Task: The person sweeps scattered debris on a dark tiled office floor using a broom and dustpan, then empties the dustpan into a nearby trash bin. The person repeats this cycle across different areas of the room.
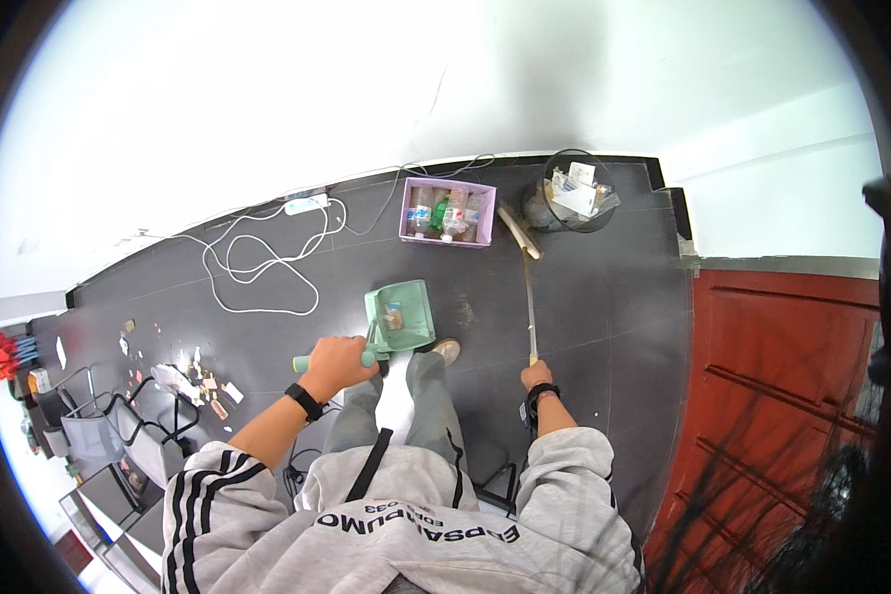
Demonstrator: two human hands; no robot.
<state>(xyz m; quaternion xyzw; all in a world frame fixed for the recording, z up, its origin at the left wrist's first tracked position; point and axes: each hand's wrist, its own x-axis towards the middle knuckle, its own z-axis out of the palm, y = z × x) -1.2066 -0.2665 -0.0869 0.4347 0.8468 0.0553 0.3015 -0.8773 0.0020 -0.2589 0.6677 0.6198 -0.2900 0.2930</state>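
Floor [584, 327] is dark tile, bounded by the white wall [366, 89] along the top, a red panelled door [782, 356] on the right, and a step-out corner of wall near the top right. Open tile runs between the feet and the far wall, and to the right of the broom up to the door; the left side is cluttered with scattered litter [193, 381], wire chair frames [119, 426] and a loose white cable [257, 267] trailing from a power strip [305, 205] at the wall. Purple box [447, 212] sits against the wall, rectangular, holding small bottles with mixed green, red and white labels. Black round bin [576, 191] stands just right of it, with white and tan cartons sticking out. Left hand [339, 362] is clamped around the handle of the green dustpan [402, 317], which is held low over the floor just ahead of the shoe; its long axis runs from the hand up toward the wall, mouth pointing away from the person, some debris inside. Right hand [537, 375] is closed on the top of the broom [527, 287]; the stick runs almost straight away from the person, its head near the bin and box.
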